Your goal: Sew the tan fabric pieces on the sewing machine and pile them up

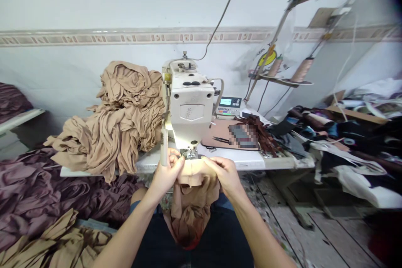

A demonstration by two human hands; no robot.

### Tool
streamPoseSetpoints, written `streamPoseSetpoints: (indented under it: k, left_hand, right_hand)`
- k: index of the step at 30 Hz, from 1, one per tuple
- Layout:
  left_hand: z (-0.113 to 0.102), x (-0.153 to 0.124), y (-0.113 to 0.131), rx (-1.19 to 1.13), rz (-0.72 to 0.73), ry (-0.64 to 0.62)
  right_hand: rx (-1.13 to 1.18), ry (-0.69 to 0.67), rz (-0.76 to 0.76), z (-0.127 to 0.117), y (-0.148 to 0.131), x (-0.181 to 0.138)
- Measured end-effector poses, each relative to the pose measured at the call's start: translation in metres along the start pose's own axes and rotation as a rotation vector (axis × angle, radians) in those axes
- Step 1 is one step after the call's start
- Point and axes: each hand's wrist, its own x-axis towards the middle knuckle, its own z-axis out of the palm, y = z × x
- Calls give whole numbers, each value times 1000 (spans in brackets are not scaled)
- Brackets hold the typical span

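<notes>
A tan piece of fabric (pixel 195 169) stretches between my two hands at the front of a white sewing machine (pixel 192 111). Its upper edge lies at the presser foot (pixel 191 153), and the rest hangs down over my lap. My left hand (pixel 171 167) pinches the left edge of the cloth, close beside the machine's needle area. On the opposite edge, my right hand (pixel 224 171) grips the fabric between thumb and fingers. The needle tip is too small to make out.
Tan garments (pixel 125 109) are heaped left of the machine, with purple cloth (pixel 63 192) below. To the right are a control panel (pixel 229 106), black thread snips (pixel 220 139), a brown mat (pixel 216 130) and thread cones (pixel 302 70) on a stand. Mixed cloth crowds the far right.
</notes>
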Motion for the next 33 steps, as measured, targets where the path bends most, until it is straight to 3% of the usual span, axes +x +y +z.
streamPoseSetpoints:
  k: [8,13,16,19,21,25,28,30,33]
  left_hand:
    - [4,10,-7,-125,-52,-42]
    - [0,-3,-23,-135,-59,57]
    - [-14,-23,-40,56,-60,33]
    - [-38,-41,-54,281,-80,-115]
    - [-57,-46,-57,274,-113,-156]
    - [-83,-40,-46,81,-139,-3]
    - [-83,-37,-35,48,-138,103]
    - [-74,-43,-33,37,-178,84]
    - [-58,-62,-39,-20,-262,-8]
  right_hand:
    - [-8,6,-5,-2,3,7]
    - [-32,32,21,-1,22,-9]
    - [-36,74,30,-3,40,-26]
    - [-36,147,17,-5,57,-48]
    - [-34,164,9,-2,64,-64]
    - [-31,-16,-32,21,61,-84]
    - [-37,-226,-6,45,50,-85]
    - [-18,-274,30,60,44,-83]
    - [30,-217,51,72,36,-84]
